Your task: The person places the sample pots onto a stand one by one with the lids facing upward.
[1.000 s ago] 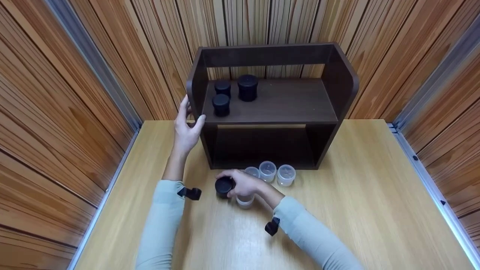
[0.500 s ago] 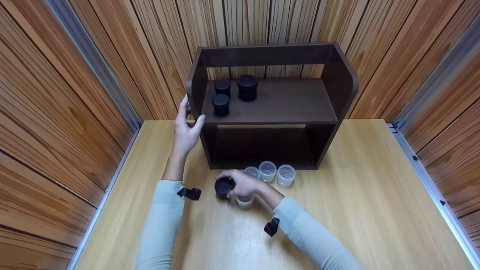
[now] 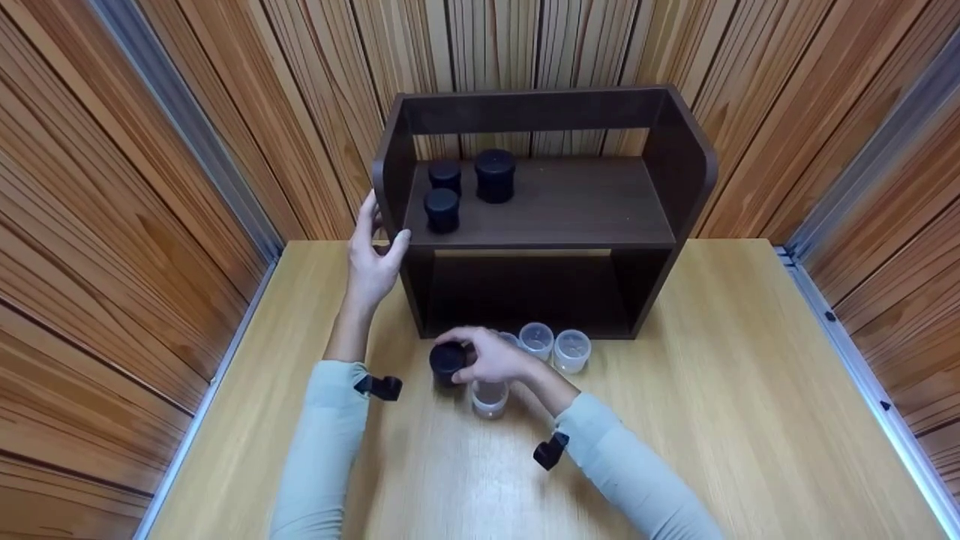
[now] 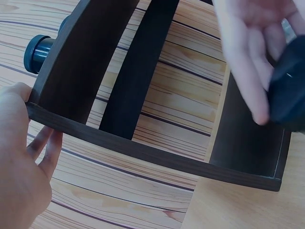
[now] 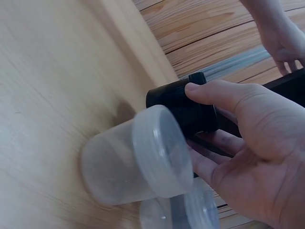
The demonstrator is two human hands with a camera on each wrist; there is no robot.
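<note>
Wood-panelled walls on three sides, metal strips down the corners, a pale wooden bench below. Against the back wall, on the bench, a dark brown shelf unit: one upper board, an open bay beneath with nothing visible in its shadow. Right hand low over the bench just in front of that bay, thumb and fingers curled round a small black jar, short, round, matte, flat-topped, apparently raised slightly off the bench in the head view; exact contact with the bench hard to tell. Just beside it, close under the same hand, one clear plastic jar with a clear lid, upright on the bench, contents not discernible. Further right, two more clear lidded jars side by side before the bay, and a sliver of a fourth behind the hand: four clear ones in all. On the upper board, at its left end, three black jars: two small, one larger, all upright and closed. Four black jars counted, then, with the held one. Left hand on the left side panel of the shelf unit, thumb on the front edge, fingers wrapped round the outer face, gripping it. Light grey-green sleeves on both arms, a black clip at each wrist.
</note>
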